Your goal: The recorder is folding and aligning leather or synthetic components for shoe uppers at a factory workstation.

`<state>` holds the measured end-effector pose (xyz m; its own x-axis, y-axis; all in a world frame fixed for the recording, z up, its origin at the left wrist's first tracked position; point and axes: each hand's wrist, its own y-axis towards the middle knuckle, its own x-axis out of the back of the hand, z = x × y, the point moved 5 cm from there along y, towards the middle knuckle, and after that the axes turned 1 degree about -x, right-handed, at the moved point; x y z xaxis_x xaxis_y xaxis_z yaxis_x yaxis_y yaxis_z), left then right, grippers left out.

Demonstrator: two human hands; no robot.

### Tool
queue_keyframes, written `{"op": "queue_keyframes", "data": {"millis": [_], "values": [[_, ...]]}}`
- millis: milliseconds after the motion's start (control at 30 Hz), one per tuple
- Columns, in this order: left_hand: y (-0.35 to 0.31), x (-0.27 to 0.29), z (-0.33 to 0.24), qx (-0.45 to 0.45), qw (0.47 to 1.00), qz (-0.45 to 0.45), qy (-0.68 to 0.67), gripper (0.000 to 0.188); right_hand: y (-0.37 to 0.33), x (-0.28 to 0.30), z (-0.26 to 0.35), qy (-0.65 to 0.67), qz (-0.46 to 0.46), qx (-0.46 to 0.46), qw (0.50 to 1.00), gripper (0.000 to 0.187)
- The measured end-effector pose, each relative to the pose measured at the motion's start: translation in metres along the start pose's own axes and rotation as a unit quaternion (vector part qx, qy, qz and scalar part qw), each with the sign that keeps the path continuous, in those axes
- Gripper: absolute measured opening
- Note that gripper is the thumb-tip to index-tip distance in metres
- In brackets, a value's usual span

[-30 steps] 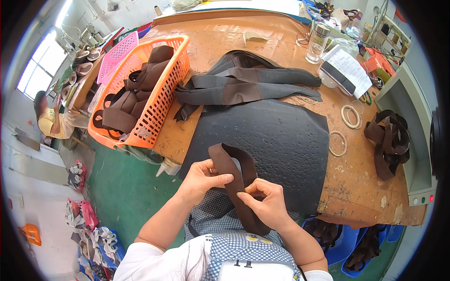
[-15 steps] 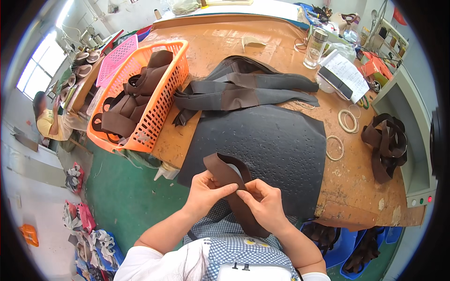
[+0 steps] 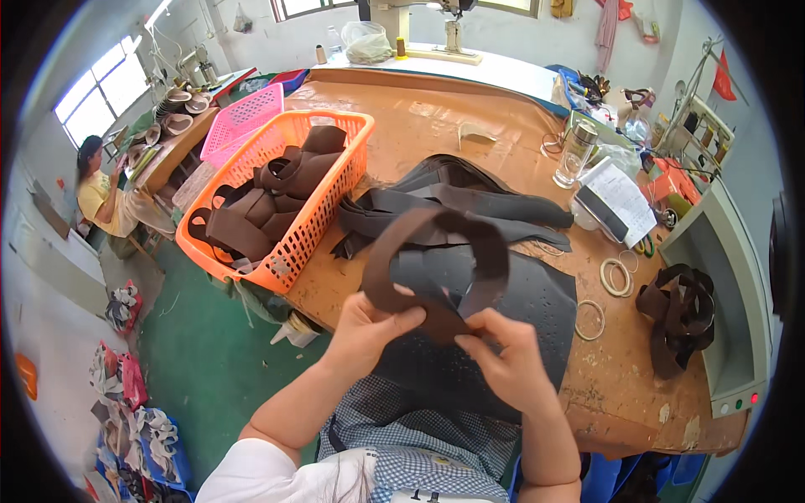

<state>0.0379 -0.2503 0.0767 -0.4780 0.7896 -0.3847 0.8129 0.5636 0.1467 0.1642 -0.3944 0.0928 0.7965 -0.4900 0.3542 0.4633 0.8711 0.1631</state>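
Note:
A brown strip, curved into a loop, is held up in front of me over the black perforated mat. My left hand pinches its left side between thumb and fingers. On the right, my right hand grips the loop's lower end with thumb and forefinger. Behind the loop lies a bundle of dark grey and brown strips on the table. An orange basket to the left holds several rolled brown strips.
A machine housing stands at the table's right edge, with a pile of brown strips beside it. Cream rings, a glass bottle and a phone lie or stand on the right. Another person sits far left.
Both hands have risen and moved forward from near my apron to over the mat. The brown strip, hanging down before, now stands up as an open loop. My view has tilted upward.

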Motion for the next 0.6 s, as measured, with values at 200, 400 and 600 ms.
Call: {"op": "queue_keyframes", "data": {"millis": [200,400,600], "values": [[-0.023,0.018,0.039,0.086,0.992,-0.077,0.051,0.019,-0.030,-0.039,-0.050,0.205,0.014,-0.130,0.970,0.016],[-0.017,0.014,0.033,0.082,0.996,-0.030,0.016,0.019,-0.026,-0.035,-0.033,0.148,-0.073,-0.028,0.986,0.014],[-0.017,0.006,0.016,0.015,0.996,-0.058,0.073,0.019,-0.025,-0.032,-0.021,0.144,-0.067,-0.043,0.986,0.011]]}}
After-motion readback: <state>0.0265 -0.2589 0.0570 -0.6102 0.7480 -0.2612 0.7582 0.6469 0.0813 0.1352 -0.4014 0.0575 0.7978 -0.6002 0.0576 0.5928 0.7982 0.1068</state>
